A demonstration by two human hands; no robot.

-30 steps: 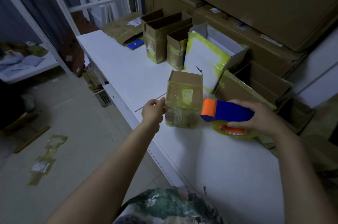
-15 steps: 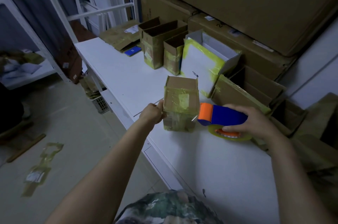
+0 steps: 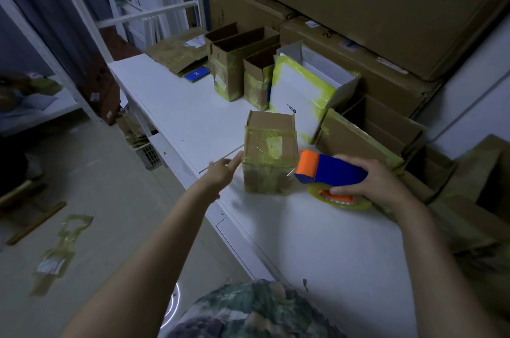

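Left hand (image 3: pixel 220 173), fingers straight, is touching the box (image 3: pixel 270 161); right hand (image 3: pixel 380 180) is gripping the tape dispenser (image 3: pixel 339 172). Tape pull is risking sliding the barely braced box.

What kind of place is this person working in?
Most likely a packing or stock room. Large cardboard cartons are stacked along the wall, small taped boxes stand on the white table, and the right hand grips a tape dispenser.

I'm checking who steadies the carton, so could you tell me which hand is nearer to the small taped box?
Left. The left hand reaches its fingertips to the box at its left edge; the right hand sits off to its right, gripping the tape dispenser.
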